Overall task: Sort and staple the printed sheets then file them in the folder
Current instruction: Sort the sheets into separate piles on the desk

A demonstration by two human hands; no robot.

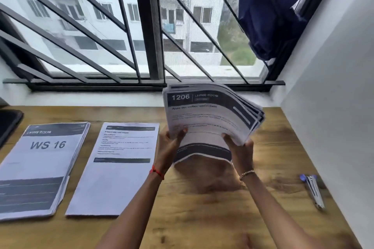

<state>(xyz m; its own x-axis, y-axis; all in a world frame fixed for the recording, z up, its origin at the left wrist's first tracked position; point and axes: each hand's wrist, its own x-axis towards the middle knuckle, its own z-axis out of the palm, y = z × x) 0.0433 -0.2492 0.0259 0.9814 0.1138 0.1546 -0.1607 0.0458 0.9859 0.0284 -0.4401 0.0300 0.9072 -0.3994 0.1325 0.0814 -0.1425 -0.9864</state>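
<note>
— What are the hands doing just now?

— Both are holding the stack [208,115] up over the desk [202,218], with its printed face tilting towards the person. The left hand [171,144] is gripping the lower left edge, its fingers [181,133] clamping on the paper with the thumb lying across the front. The right hand [240,146] is gripping the lower right side the same way: thumb pressing on the front, the other fingers going behind, where I can't see them.

— Is the stack sitting square?

— No, it's fanning out at the top right corner, and the bottom edge is bowing between the two hands. The top page is showing "1206" and "LIVING ROOM" on a dark band.

— Where is the other paper lying?

— A pile [44,168] headed "WS 16" is lying flat at the left of the desk, its edges slightly stepped. Just beside it, on its right, a sheet [119,168] is lying flat. Whether more pages are lying under it, I can't tell.

— And the stapler?

— The stapler [313,190] is lying at the far right, near the wall, well apart from both hands.

— Anything else showing?

— A dark thing [8,125] is poking in at the desk's left edge, mostly cut off. A blue cloth [269,12] is hanging at the barred window [101,26].
</note>
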